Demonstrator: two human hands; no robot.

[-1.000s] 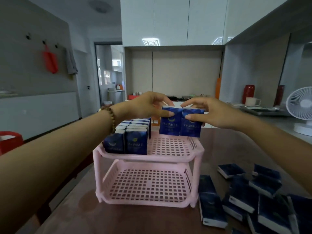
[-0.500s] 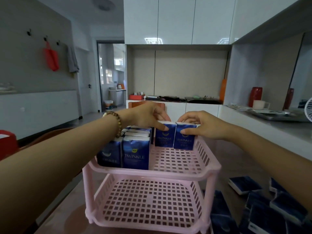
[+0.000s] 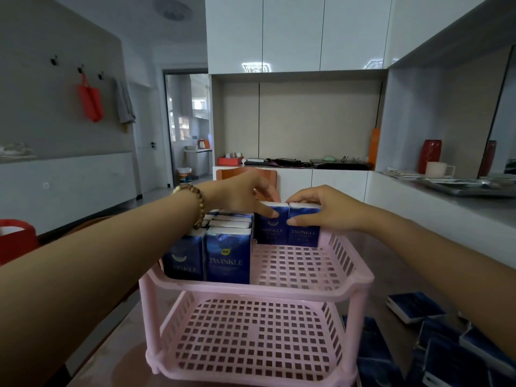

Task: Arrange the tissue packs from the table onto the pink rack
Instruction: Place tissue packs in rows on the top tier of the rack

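Observation:
A pink two-tier rack [image 3: 251,289] stands on the brown table before me. Rows of upright blue tissue packs [image 3: 227,258] fill the left half of its top shelf. At the back of that shelf stand two more packs side by side. My left hand [image 3: 243,196] grips the left pack [image 3: 272,233] from above, thumb on its front. My right hand [image 3: 324,208] grips the right pack [image 3: 305,236] the same way. Both packs rest on the shelf grid. The lower shelf [image 3: 251,339] holds nothing.
Several loose blue packs [image 3: 416,305] lie flat on the table to the right of the rack. A red chair back [image 3: 245,177] shows behind the rack. A counter with a red vase and a white mug runs along the right.
Both hands lowered the two packs from above the rack down onto the back of the top shelf. The view moved closer to the rack.

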